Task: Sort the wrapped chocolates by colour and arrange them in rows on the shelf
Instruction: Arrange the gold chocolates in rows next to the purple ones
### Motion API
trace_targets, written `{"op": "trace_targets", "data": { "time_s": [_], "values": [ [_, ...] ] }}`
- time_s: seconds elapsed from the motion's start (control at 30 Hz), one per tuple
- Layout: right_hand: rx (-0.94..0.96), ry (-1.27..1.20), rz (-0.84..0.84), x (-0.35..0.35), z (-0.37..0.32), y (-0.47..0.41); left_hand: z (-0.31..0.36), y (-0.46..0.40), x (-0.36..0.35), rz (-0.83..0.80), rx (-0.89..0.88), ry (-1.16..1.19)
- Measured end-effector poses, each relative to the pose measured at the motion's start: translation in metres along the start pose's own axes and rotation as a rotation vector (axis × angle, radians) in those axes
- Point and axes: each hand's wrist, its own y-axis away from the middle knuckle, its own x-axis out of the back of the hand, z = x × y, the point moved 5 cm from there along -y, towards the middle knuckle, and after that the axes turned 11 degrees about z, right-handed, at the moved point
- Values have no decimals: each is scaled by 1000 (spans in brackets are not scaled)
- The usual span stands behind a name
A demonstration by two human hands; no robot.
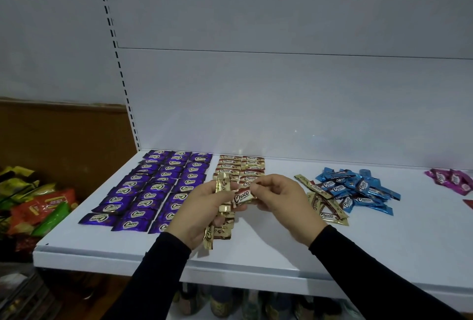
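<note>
Chocolates in shiny crimped-end foil wrappers, sorted on white flat metal shelf point(256, 253).

Left of left hand: purple foil-wrapped chocolates point(151, 186), three tidy columns, roughly ten per column, exact count unclear where the hand covers the near end. Further left, off the shelf: pile of glossy red, green and yellow snack packets point(35, 204).

Left hand point(197, 214): fingers curled round a bundle of gold foil-wrapped chocolates point(222, 207), several stacked lengthwise, count not readable. Bundle ends stick out above and below the fist.

Between the hands: one gold-and-white wrapped chocolate point(242, 197), "Choco" print face up. Right hand point(284, 202) pinches its right end between thumb and fingertips; its left end touches the bundle.

Behind both hands: gold chocolates laid in rows point(240, 166), two columns, partly hidden.

Right of right hand: loose gold chocolates point(325, 207), about five, overlapping. Just beside them, heap of blue foil-wrapped chocolates point(358, 191), unsorted, too jumbled to count. Well apart, at frame edge: pink foil-wrapped chocolates point(453, 179), cut off.
</note>
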Motion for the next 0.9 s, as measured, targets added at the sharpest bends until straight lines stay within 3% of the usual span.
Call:
{"op": "trace_targets", "data": {
  "time_s": [0.23,0.37,0.47,0.53,0.77,0.9],
  "values": [
    [-119,-115,13,14,10,1,3,-5,25,138,-22,24],
    [-116,92,7,20,16,-1,3,-7,36,195,-18,79],
    [32,576,2,23,19,-5,3,-9,39,203,-10,99],
    [116,755,5,21,18,-8,3,-9,40,200,-6,99],
    [344,984,-43,16,9,-6,4,-9,40,201,2,110],
    [564,959,-284,9,8,11,5,-9,39,212,7,104]
  ]
}}
